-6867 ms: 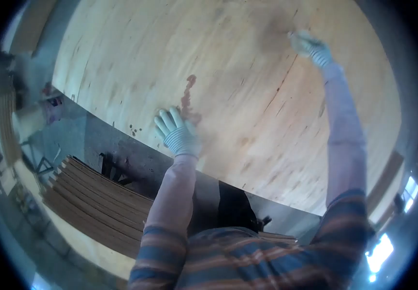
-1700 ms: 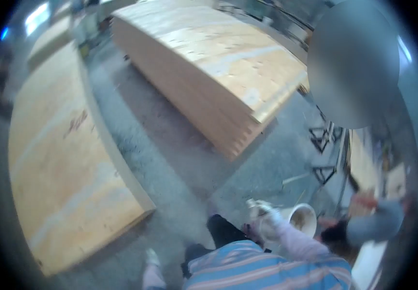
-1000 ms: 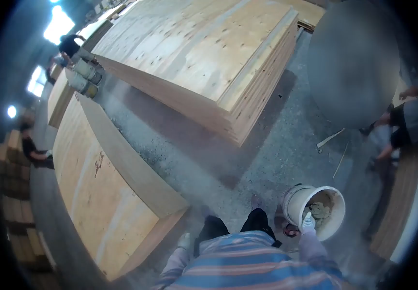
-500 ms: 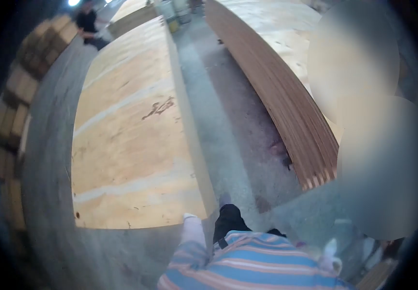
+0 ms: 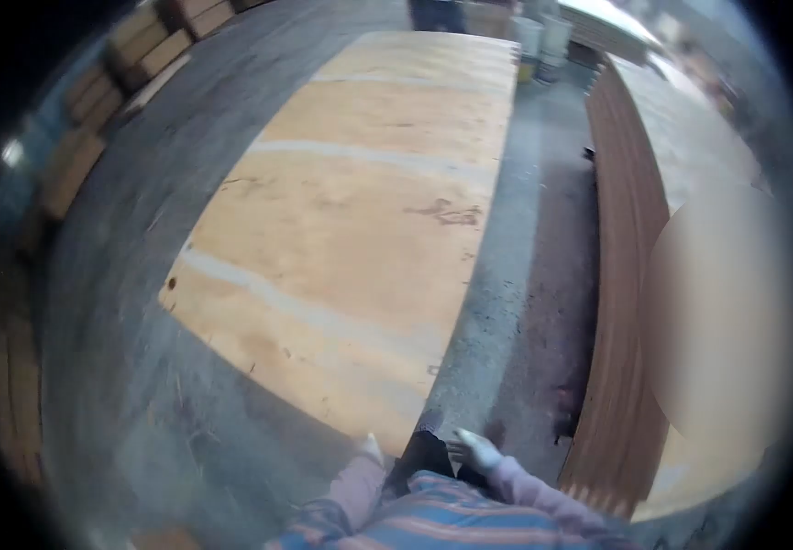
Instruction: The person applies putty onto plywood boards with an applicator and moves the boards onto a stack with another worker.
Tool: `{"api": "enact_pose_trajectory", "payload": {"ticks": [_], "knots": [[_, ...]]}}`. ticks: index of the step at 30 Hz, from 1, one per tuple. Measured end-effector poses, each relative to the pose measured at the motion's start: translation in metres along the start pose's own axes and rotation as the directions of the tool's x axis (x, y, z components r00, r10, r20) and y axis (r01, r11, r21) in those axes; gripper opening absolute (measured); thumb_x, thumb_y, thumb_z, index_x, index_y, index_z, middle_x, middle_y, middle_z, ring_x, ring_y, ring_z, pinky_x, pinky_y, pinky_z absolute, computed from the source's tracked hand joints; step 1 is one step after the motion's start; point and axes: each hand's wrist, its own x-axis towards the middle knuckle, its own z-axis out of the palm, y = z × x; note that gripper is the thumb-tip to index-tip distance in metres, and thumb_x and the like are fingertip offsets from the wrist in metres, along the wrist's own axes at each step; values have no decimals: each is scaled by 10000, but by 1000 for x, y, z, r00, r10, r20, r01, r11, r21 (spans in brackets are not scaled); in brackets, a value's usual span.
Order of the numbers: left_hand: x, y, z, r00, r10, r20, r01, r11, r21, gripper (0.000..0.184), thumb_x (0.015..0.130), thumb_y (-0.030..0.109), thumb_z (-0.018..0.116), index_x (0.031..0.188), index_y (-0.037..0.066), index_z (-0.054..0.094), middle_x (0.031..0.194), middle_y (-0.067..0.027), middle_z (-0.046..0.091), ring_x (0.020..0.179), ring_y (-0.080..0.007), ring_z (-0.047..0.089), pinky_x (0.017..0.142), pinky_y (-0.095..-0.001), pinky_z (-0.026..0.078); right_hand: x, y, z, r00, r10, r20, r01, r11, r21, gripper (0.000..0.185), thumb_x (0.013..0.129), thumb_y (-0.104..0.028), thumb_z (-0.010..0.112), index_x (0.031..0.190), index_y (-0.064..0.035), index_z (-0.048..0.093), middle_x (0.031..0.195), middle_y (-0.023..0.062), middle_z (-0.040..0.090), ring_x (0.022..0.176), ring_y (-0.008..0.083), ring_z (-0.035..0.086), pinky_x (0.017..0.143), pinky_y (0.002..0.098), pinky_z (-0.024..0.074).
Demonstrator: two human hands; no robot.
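Note:
A large pale plywood sheet (image 5: 351, 229) lies in front of me, with grey-white bands across it and a dark scrawled mark near its right edge. My left hand (image 5: 371, 447), in a pale glove, is beside the sheet's near right corner. Whether it touches the edge I cannot tell, and its fingers are too blurred to read. Also gloved, my right hand (image 5: 476, 449) is in front of my body, to the right of that corner. Its fingers are stretched out and nothing shows in it.
To the right stands a thick stack of brown-edged sheets (image 5: 621, 275), partly covered by a blurred patch. Grey concrete floor (image 5: 506, 302) runs between stack and plywood. Stacked wooden blocks (image 5: 154, 55) line the left side. Pale buckets (image 5: 554, 41) stand at the far end.
My view has turned left, so the sheet and stack sit further right and tilted. My right hand has come forward in front of my body. The person at far left is out of view there.

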Motion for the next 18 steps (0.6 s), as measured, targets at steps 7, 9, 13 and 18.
{"api": "enact_pose_trajectory", "payload": {"ticks": [7,9,13,18], "knots": [[-80,64,-34,943,-30,332,13,999,53,378,959,371,575,1048,10,642,913,-94,679,805,-241,647,761,-382,536,41,6,115,897,-345,-275,335,938,-86,502,842,-359,721,1178,-4,612,1093,105,656,889,206,614,777,389,513],[-70,46,-48,826,141,545,9,965,-262,394,954,384,579,1034,3,639,896,-89,679,801,-260,655,766,-391,537,7,-12,136,864,-321,-389,311,946,-90,440,829,-279,758,1156,-12,636,1088,87,661,893,190,612,771,366,512],[50,-47,-123,419,415,808,-789,606,98,442,919,457,572,1155,90,642,1151,-108,641,1032,-300,608,924,-397,483,-9,-26,108,766,-453,-456,428,889,-163,334,824,-241,772,1054,-17,679,941,57,688,781,175,619,728,318,505],[222,-24,-281,906,393,160,-383,594,707,462,925,461,557,1188,84,602,1192,-112,594,1073,-298,564,948,-399,450,-62,-35,133,761,-452,-465,443,886,-136,239,851,-246,730,977,-47,689,893,50,679,757,193,621,722,341,500]]}}
